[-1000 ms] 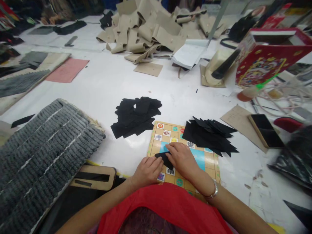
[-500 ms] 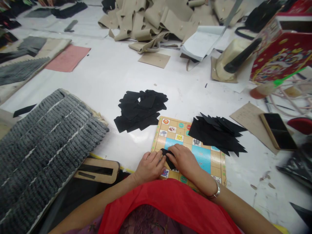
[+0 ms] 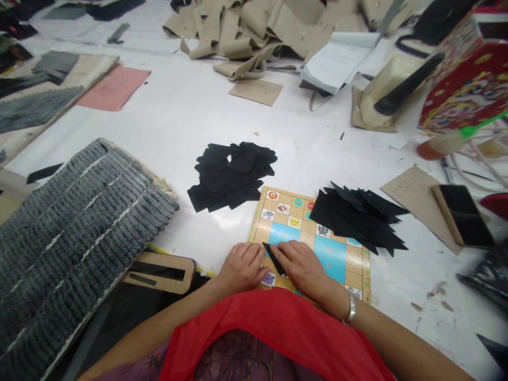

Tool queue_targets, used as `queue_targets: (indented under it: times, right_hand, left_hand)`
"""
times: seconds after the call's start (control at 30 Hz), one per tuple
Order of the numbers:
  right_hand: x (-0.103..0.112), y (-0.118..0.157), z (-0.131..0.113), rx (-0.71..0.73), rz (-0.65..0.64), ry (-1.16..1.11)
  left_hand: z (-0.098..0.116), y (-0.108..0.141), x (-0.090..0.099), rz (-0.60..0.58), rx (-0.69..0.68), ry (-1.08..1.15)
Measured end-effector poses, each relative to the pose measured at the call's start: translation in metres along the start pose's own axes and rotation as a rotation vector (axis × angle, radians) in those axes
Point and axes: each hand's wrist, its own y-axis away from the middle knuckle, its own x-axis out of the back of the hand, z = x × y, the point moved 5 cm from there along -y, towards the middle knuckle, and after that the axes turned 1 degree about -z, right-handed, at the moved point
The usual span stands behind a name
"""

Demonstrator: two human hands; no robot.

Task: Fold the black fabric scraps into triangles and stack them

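A small black piece of thin sheet material (image 3: 273,259) lies on a colourful printed game board (image 3: 262,233), showing as a narrow slanted strip with a straight left edge. My right hand (image 3: 305,269) presses down on it with bent fingers, covering its right part. Just left of the strip, my left hand (image 3: 241,266) rests on the board's edge, its fingers curled together; anything under them is hidden. A pile of similar black pieces (image 3: 234,172) lies beyond the board. Another stack of pointed black pieces (image 3: 353,214) overlaps the board's right side.
Grey ribbed fabric (image 3: 87,227) lies at left beside a slotted wooden template (image 3: 162,272). At right are a phone (image 3: 462,214), brown card (image 3: 413,193), a glue bottle (image 3: 387,95) and a red box (image 3: 468,79). Beige parts (image 3: 246,32) heap at the back.
The black piece now shows as a narrower strip with a straight edge. My left fingers have drawn back from it to the left, while my right hand stays on it. The view has shifted slightly.
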Motion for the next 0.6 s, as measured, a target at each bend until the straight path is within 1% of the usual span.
queue_targets:
  times: [0.13, 0.23, 0.3, 0.33, 0.4, 0.47, 0.5, 0.6]
  right_hand:
    - [-0.001, -0.001, -0.001, 0.008, -0.021, 0.025]
    - [-0.002, 0.000, -0.001, 0.008, -0.035, 0.030]
    - [-0.001, 0.000, -0.002, 0.002, -0.032, 0.035]
    - [-0.001, -0.002, -0.003, -0.006, -0.028, 0.037]
    - [-0.001, -0.007, -0.005, -0.027, -0.013, 0.038]
    - [-0.003, -0.015, -0.007, -0.051, 0.003, 0.027]
    - [-0.004, -0.018, -0.008, -0.061, 0.012, 0.016]
    - [-0.005, -0.022, -0.007, -0.066, 0.040, -0.026]
  left_hand:
    - [-0.002, -0.003, 0.000, -0.044, 0.060, 0.000]
    - [-0.007, -0.005, 0.002, -0.120, 0.117, 0.010]
    - [-0.014, -0.005, 0.005, -0.162, 0.180, 0.052]
    - [-0.018, -0.004, 0.007, -0.159, 0.214, 0.078]
    - [-0.025, -0.002, 0.013, -0.096, 0.256, 0.116]
    - [-0.027, -0.001, 0.015, -0.030, 0.231, 0.133]
    - [-0.025, -0.002, 0.014, -0.019, 0.196, 0.134]
    - [-0.019, -0.003, 0.008, -0.041, 0.091, 0.097]
